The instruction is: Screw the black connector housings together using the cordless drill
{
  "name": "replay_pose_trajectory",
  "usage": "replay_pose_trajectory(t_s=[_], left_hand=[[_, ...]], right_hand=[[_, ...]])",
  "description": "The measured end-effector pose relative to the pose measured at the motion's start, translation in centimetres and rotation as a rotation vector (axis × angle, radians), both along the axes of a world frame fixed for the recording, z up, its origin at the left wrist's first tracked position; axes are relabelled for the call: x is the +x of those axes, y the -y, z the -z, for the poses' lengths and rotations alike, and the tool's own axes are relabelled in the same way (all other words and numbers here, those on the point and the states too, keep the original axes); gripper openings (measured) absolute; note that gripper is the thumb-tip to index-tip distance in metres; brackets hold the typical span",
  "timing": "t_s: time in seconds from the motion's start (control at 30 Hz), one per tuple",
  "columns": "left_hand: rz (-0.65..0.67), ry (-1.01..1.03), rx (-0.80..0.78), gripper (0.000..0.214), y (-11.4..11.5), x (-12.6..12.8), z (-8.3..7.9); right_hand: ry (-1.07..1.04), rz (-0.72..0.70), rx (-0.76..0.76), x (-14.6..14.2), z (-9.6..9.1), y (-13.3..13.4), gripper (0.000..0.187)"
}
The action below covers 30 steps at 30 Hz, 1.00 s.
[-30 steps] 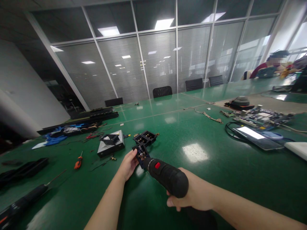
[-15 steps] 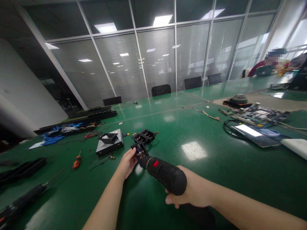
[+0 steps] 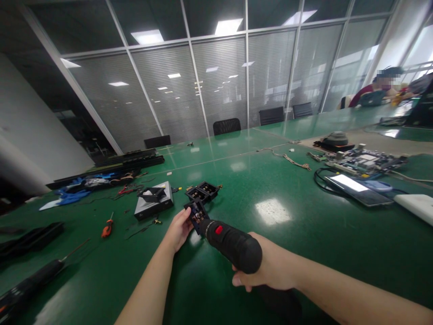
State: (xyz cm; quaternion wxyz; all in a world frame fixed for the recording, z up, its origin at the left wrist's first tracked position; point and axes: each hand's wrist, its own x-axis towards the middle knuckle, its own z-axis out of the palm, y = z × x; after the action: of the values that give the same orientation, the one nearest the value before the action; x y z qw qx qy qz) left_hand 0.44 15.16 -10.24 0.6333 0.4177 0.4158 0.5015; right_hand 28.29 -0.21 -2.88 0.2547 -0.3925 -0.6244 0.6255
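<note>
My right hand [image 3: 267, 264] is wrapped round the grip of a black cordless drill [image 3: 233, 243] with a red switch on top. The drill's front end points into a small black box [image 3: 196, 215] holding metal parts; the drill hides the tip, so I cannot tell what it touches. My left hand [image 3: 179, 229] grips the left side of this box, thumb on its rim. Just behind it, touching or nearly so, lie black open trays [image 3: 204, 192] with brass-coloured pieces inside.
To the left are a grey box [image 3: 154, 206], an orange screwdriver [image 3: 107, 228] and a long black tool [image 3: 37, 280]. On the right lie a phone-like device [image 3: 358, 189], a circuit board [image 3: 367, 162] and a white object [image 3: 416, 207]. A person [image 3: 368, 97] sits at the far right.
Almost nothing differs. The view has shifted very slightly, while both hands keep their hold on the drill and the box.
</note>
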Motion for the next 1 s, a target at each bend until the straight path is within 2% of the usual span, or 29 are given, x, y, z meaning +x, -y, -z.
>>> replay_pose_trajectory(t_s=[0.33,0.6,1.0], left_hand=[[0.005,0.016,0.012,0.042,-0.11,-0.03,0.20],[-0.008,0.024,-0.002,0.041,0.29,0.20,-0.32],[-0.014,0.036,0.008,0.059,0.69,0.43,-0.73]], right_hand=[[-0.028,-0.003,0.003,0.03,0.17,0.06,0.030],[-0.027,0.000,0.003,0.03,0.09,0.17,0.029],[-0.023,-0.009,0.010,0.01,-0.29,0.18,0.030]])
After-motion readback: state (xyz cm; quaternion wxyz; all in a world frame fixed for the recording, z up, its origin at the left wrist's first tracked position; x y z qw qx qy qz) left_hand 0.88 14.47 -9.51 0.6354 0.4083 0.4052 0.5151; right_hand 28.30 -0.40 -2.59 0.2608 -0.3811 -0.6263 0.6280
